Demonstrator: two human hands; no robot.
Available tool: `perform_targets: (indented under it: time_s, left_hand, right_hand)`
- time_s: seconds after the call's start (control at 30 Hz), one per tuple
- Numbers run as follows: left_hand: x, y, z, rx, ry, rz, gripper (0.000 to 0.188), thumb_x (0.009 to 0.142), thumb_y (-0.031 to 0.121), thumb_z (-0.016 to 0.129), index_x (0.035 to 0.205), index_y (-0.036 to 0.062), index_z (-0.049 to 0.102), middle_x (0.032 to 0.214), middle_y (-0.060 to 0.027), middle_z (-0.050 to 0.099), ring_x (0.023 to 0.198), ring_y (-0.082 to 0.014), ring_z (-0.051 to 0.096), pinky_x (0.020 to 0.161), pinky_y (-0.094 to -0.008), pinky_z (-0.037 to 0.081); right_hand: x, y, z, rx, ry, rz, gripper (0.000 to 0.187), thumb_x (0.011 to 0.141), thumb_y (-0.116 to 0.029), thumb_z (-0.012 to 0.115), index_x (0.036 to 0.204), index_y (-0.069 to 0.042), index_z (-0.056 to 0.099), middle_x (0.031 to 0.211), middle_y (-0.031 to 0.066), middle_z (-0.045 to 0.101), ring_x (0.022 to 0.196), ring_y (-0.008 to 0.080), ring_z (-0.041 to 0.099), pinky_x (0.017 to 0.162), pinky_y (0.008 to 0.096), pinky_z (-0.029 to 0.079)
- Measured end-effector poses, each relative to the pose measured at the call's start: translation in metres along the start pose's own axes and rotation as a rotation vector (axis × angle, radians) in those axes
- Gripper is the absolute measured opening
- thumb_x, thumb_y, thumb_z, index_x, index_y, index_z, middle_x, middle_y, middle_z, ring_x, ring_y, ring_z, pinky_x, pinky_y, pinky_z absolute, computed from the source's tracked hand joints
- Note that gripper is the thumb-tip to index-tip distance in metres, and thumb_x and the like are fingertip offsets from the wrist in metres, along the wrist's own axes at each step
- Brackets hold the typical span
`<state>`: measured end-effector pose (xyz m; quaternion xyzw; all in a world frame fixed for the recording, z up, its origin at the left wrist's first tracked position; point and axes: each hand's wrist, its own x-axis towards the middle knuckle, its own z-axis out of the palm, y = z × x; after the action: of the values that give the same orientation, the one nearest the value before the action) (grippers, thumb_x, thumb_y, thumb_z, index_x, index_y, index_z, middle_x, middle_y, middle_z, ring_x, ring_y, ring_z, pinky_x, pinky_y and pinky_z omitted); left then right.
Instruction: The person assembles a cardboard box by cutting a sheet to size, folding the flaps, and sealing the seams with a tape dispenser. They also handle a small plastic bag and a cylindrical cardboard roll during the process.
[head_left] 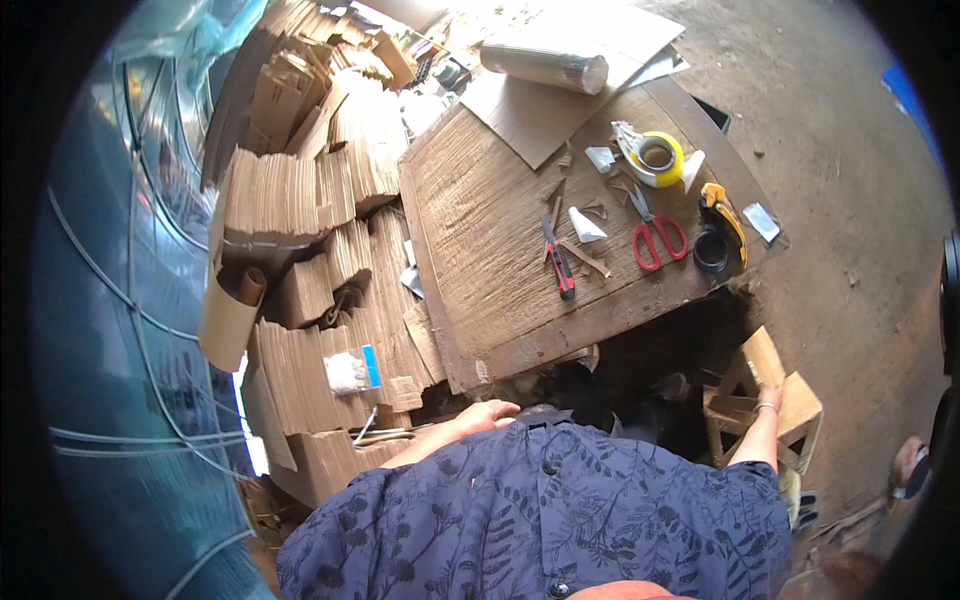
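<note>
My right hand (770, 397) is down at my right side, with its fingers around the edge of a small wooden stool (803, 402). The stool has a light wood top and an open frame, and stands on the ground beside the table's near right corner. My left hand (492, 414) lies at the front of my dark patterned shirt with its fingers stretched out and nothing in it. On the wooden table (480, 250) in front of me are a red and black utility knife (562, 270), red-handled scissors (655, 240), a yellow tape roll (655, 158) and a yellow-black cutter (728, 222).
Stacks of folded cardboard (275, 200) rise along the left, with a small clear bag (350, 370) on them. A wrapped cylinder (545, 68) lies on a cardboard sheet (530, 130) at the table's far side. Paper scraps (587, 225) dot the tabletop. Someone's foot (910, 467) shows at right.
</note>
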<state>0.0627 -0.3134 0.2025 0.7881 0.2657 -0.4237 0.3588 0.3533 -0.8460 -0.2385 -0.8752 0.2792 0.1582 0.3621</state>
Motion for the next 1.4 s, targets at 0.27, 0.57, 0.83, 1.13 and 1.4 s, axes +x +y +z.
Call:
perform_targets:
  time_s: [0.27, 0.57, 0.83, 1.13, 1.4]
  left_hand:
    - [0.068, -0.059, -0.041, -0.061, 0.04, 0.183, 0.046, 0.088, 0.034, 0.06, 0.125, 0.0062, 0.058, 0.122, -0.0149, 0.061, 0.116, -0.0289, 0.056, 0.099, -0.0374, 0.044]
    - [0.177, -0.086, -0.142, -0.083, 0.254, 0.323, 0.036, 0.087, 0.028, 0.062, 0.115, 0.0058, 0.063, 0.115, -0.0145, 0.065, 0.109, -0.028, 0.061, 0.093, -0.0363, 0.047]
    - [0.228, -0.04, -0.18, -0.052, 0.341, 0.375, 0.032, 0.088, 0.022, 0.065, 0.115, 0.0046, 0.063, 0.109, -0.0132, 0.068, 0.103, -0.0237, 0.064, 0.089, -0.033, 0.05]
    - [0.217, 0.078, -0.111, -0.189, 0.171, 0.248, 0.036, 0.088, 0.023, 0.066, 0.119, 0.0072, 0.062, 0.113, -0.0118, 0.067, 0.104, -0.0214, 0.064, 0.092, -0.0326, 0.049]
    - [0.213, 0.173, -0.134, 0.007, 0.185, 0.305, 0.04, 0.087, 0.03, 0.063, 0.12, 0.0071, 0.061, 0.115, -0.0137, 0.065, 0.11, -0.0274, 0.061, 0.094, -0.0348, 0.047]
  right_hand:
    - [-0.134, -0.127, -0.053, -0.012, -0.599, 0.117, 0.058, 0.081, -0.015, 0.066, 0.134, -0.003, 0.047, 0.077, 0.0091, 0.063, 0.054, 0.0148, 0.055, 0.047, 0.0289, 0.045]
    - [-0.297, -0.159, -0.062, -0.403, -0.736, -0.083, 0.05, 0.08, -0.019, 0.071, 0.124, -0.001, 0.057, 0.107, 0.0153, 0.068, 0.095, 0.0208, 0.066, 0.087, 0.0317, 0.05]
    - [-0.308, -0.224, -0.099, -0.265, -0.696, 0.088, 0.053, 0.08, -0.023, 0.074, 0.124, -0.001, 0.056, 0.112, 0.0172, 0.066, 0.101, 0.024, 0.065, 0.088, 0.0324, 0.05]
    - [-0.13, -0.204, -0.115, -0.206, -0.619, 0.203, 0.047, 0.081, -0.021, 0.069, 0.124, -0.004, 0.058, 0.096, 0.0121, 0.069, 0.067, 0.0182, 0.065, 0.064, 0.033, 0.054]
    - [-0.068, -0.26, -0.159, 0.158, -0.464, 0.304, 0.039, 0.089, -0.013, 0.06, 0.126, -0.005, 0.053, 0.084, 0.0082, 0.064, 0.066, 0.015, 0.063, 0.048, 0.0268, 0.044]
